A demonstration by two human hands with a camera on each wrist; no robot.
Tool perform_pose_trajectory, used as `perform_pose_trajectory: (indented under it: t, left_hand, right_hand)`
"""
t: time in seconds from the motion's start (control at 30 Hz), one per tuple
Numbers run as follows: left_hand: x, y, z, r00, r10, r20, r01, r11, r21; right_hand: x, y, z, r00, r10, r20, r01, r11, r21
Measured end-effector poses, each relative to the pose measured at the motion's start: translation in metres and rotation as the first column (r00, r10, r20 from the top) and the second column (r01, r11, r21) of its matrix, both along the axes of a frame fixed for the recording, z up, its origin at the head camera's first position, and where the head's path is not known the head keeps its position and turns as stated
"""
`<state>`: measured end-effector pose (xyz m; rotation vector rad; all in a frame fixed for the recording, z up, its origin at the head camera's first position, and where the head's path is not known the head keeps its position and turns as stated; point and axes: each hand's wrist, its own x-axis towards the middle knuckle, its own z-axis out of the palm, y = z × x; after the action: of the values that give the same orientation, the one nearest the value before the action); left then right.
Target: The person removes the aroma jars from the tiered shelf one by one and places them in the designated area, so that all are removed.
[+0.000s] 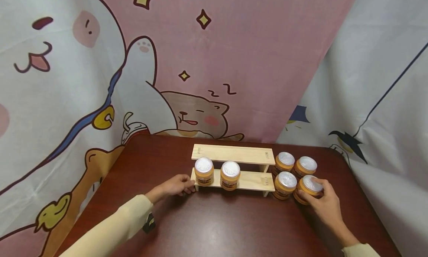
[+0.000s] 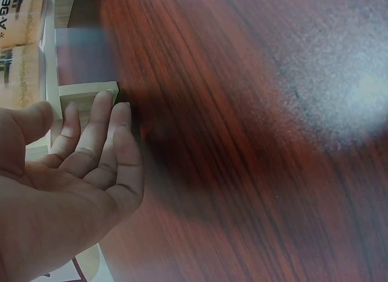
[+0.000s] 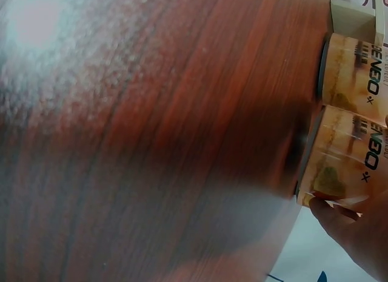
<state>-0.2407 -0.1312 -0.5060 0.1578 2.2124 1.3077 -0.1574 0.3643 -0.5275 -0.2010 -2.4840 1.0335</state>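
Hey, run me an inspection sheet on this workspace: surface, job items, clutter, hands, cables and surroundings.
Surface: dark reddish-brown table with wood grain and some glare.
Job's things: pale two-step wooden rack; two silver-lidded jars stand on its lower step, towards the left; four matching jars cluster beside its right end.
Clutter: nothing seen.
Left hand: pinches the lower step's left end.
Right hand: grips the near right jar of the four.
Cables: nothing seen; the dark line at far right looks printed.
Surroundings: cartoon-printed cloth hangs behind the table and along both sides.
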Motion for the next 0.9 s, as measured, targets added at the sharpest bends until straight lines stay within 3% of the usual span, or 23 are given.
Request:
perform_pose_trajectory:
  t: [0.3,0.6,0.9]
  left_hand:
    - [0.0003,-0.0018,0.0023,0.998,-0.046,-0.031,0.046,0.999,0.018]
    - [-0.0003,0.0009,0.0007,1.0,-0.018,-0.017,0.018,1.0,-0.006]
    - [0.0007,0.0005,0.0006,1.0,-0.018,-0.014,0.018,1.0,-0.009]
  right_hand:
    - [-0.0002,0.0046,-0.0032,1.0,0.004,0.022,-0.005,0.999,0.033]
    - [0.0009,0.0046,-0.0037,1.0,0.0,0.001,0.0,0.999,0.045]
    - [0.0046,0.0023,-0.0074,0.996,-0.001,-0.088,0.011,0.994,0.108]
